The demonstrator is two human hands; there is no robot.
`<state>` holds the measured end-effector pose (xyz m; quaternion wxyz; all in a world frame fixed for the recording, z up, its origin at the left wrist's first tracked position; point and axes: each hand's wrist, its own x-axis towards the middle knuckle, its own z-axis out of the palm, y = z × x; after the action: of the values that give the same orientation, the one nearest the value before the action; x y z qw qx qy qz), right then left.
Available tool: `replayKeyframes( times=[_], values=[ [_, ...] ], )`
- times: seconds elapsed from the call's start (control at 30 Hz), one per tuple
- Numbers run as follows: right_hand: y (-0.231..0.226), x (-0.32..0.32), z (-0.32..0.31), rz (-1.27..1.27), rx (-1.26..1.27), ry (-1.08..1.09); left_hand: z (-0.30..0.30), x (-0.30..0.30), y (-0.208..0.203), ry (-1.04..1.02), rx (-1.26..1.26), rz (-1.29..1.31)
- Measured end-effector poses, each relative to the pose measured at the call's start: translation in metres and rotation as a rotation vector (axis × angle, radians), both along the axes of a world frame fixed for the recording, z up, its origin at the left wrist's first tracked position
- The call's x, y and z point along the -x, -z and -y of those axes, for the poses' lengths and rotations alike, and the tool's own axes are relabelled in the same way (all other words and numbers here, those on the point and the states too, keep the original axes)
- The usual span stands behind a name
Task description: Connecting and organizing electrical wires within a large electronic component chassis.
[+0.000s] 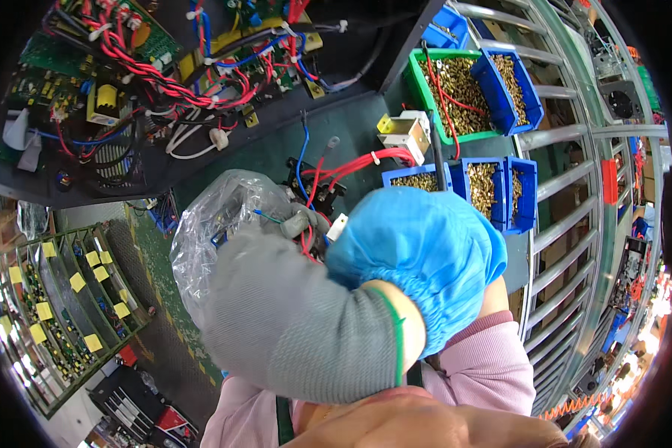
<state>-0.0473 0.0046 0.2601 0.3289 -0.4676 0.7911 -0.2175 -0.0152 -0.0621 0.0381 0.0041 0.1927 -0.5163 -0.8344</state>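
My right hand (276, 310), in a grey knit glove with a green hem, is raised close in front of me, its fingers smeared and turned from view. A blue oversleeve (418, 254) covers that forearm. Behind it, partly hidden, my left hand (295, 222) in a grey glove has its fingers closed around thin red and blue wires (308, 237). A white connector (337, 227) sits beside those fingers. Clear plastic film (194, 246) bulges around the left hand. Just beyond is a black component (325, 193) with thick red cables (362, 160).
An open black chassis (276, 97) with circuit boards and wiring fills the upper left. A metal-framed part (407, 136) stands near a green bin (467, 138) and several blue bins (526, 183) of brass pieces. Roller conveyor (567, 224) runs at right; a board rack (60, 313) stands left.
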Motion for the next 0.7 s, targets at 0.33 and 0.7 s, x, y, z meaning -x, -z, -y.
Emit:
replayKeyframes(
  times=[0.33, 0.7],
  values=[
    [0.048, 0.109, 0.005, -0.664, 0.082, 0.165, 0.006, -0.036, 0.016, -0.028, -0.135, -0.044],
    [0.081, 0.199, 0.024, 0.278, 0.684, 0.204, 0.013, -0.037, -0.025, -0.021, -0.067, 0.052]
  ],
)
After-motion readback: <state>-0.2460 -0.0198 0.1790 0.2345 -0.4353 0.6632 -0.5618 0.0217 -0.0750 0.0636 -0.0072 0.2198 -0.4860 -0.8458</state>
